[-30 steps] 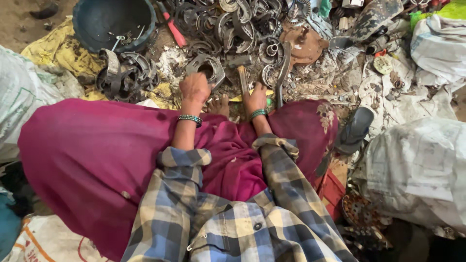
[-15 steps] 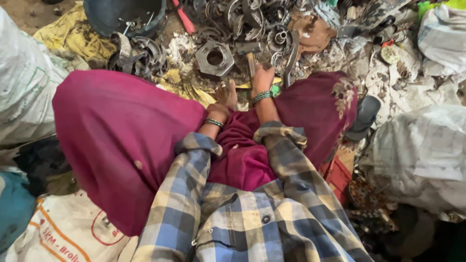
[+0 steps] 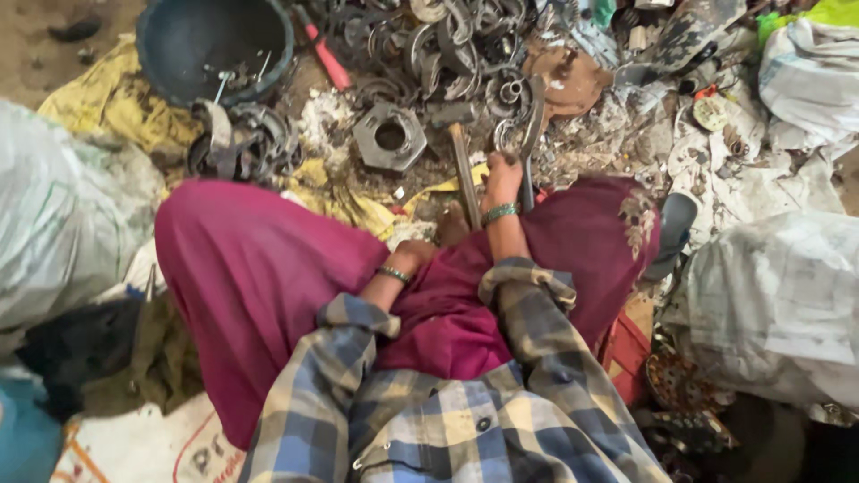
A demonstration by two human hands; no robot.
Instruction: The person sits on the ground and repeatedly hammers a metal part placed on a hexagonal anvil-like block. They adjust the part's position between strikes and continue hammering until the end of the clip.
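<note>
Right hand (image 3: 501,182) clamps a metal tool (image 3: 530,143); left hand (image 3: 413,255) tucked, grip unclear. Dark bowl (image 3: 161,54), eleven o'clock, holds small metal bits (image 3: 224,82).

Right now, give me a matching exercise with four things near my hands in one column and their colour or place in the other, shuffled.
Things:
1. hex nut
2. hammer
3. round tub
4. right hand

Descriptions:
A. dark blue, at the top left
B. gripping a long metal tool
C. grey, with a round hole, left of the hammer
D. wooden handle, metal head

Pairs: 1-C, 2-D, 3-A, 4-B
</note>
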